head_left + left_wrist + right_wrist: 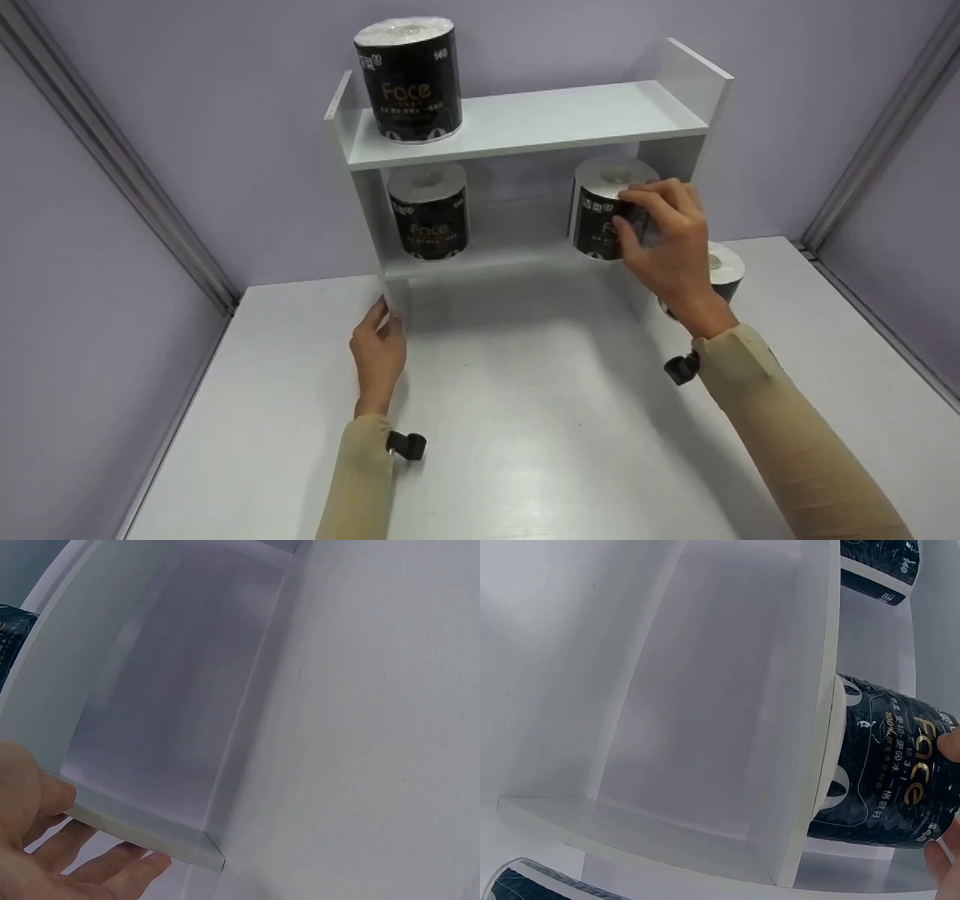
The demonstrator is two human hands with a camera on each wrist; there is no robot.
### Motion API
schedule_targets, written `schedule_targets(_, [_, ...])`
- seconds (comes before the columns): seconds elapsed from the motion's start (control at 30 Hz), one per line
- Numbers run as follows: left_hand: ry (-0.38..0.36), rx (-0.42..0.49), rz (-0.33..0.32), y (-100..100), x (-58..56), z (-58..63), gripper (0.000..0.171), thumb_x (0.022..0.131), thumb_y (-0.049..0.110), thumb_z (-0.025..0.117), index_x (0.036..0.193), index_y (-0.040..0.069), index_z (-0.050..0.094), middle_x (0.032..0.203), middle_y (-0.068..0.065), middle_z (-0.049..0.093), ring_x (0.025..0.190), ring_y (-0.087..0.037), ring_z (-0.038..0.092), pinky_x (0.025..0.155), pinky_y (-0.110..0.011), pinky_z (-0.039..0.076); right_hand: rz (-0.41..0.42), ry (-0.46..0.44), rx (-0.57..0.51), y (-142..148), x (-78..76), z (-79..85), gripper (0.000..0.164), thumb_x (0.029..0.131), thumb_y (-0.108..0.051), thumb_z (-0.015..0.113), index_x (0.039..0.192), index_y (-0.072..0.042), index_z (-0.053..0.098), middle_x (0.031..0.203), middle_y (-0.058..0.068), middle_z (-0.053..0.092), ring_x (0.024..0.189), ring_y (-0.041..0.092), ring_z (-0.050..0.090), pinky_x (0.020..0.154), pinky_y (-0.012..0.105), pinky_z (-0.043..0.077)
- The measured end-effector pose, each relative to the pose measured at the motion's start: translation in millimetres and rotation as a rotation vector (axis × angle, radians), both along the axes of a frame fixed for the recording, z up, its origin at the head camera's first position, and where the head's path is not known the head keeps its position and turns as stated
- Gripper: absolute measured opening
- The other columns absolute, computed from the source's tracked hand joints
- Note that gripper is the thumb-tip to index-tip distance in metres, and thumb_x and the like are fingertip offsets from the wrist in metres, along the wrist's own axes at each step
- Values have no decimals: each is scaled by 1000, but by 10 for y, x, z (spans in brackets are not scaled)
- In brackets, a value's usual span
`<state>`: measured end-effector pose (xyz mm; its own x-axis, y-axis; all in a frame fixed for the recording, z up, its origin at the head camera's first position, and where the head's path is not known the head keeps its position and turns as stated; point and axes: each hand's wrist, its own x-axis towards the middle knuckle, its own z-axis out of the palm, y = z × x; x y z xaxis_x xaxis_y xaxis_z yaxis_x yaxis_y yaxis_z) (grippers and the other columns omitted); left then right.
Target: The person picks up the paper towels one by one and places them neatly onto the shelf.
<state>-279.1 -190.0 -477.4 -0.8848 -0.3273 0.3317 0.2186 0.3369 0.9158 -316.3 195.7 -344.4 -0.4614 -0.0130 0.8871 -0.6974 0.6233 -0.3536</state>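
A white two-tier shelf (555, 116) stands on the white table, and my left hand (379, 352) holds the lower front edge of its left side panel. In the left wrist view the thumb lies on one side of that panel (142, 836), the fingers on the other. My right hand (671, 244) grips a black-wrapped toilet paper roll (595, 225) at the right of the lower tier, with thumb and fingers around its upper part. The right wrist view shows this roll (885, 765) with its base at the front edge of the tier.
Another roll (431, 229) stands at the left of the lower tier, and one more roll (411, 82) on the left of the top tier. Outside the right side panel, a roll (726, 270) stands on the table (495, 420), partly hidden by the right hand. Pale walls enclose the table.
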Motion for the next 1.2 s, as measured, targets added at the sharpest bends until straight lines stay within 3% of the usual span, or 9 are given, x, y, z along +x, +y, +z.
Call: schedule_targets(1.2, [-21, 18, 1, -8, -21, -8, 45, 110, 9, 54, 154, -3, 53, 156, -26, 55, 133, -42, 64, 109, -48, 57, -40, -32, 30, -17, -122, -5, 24, 90, -2, 81, 114, -2, 78, 111, 18, 67, 104, 35, 56, 89, 41, 47])
